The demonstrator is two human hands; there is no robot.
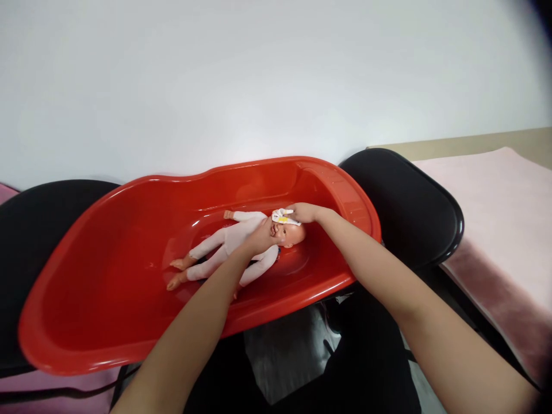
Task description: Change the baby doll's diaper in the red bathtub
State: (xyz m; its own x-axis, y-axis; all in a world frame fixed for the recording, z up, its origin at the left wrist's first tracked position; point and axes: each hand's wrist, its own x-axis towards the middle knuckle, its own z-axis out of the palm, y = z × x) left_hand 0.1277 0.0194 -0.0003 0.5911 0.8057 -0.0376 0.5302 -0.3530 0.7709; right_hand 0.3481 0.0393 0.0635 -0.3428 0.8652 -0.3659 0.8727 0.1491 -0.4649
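A baby doll [241, 233] in a white body suit lies on its back inside a red baby bathtub [112, 264], its head to the right and its bare feet to the left. My left hand [261, 236] is at the doll's chin and neck, closed against it; the fingertips are partly hidden. In my right hand [305, 213] is a small white cloth [282, 217] with a yellow print, pinched between the fingers. The cloth lies bunched over the far side of the doll's face, touching it.
Black chairs stand at both ends of the tub, a right one [401, 201] and a left one [52, 230]. A pink mat [495, 218] lies at far right. Behind the tub rises a white wall [259, 86]. My dark-clothed legs are below the near rim.
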